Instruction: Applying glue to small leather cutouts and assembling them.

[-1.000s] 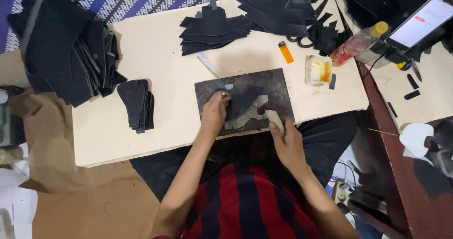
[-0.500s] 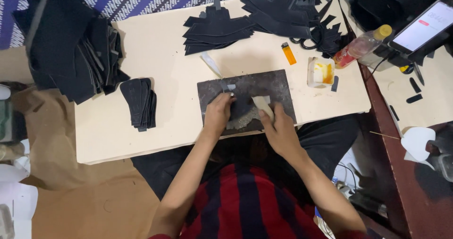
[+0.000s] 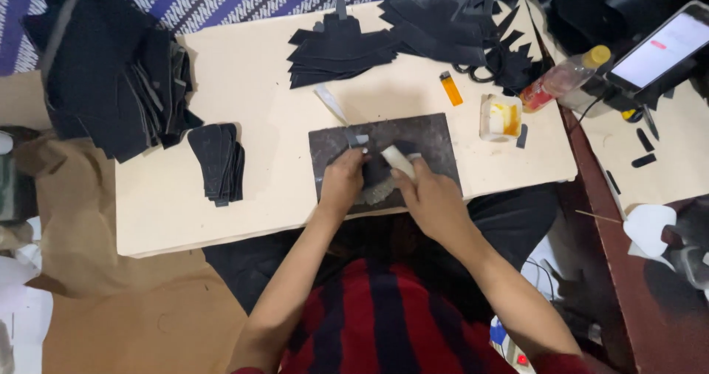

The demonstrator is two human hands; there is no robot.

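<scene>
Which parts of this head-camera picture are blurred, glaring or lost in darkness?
Head view: the phone screen glares white; the right hand and its pale tool look slightly motion-blurred; the black cut pieces merge into featureless dark; the beige board is evenly lit.
</scene>
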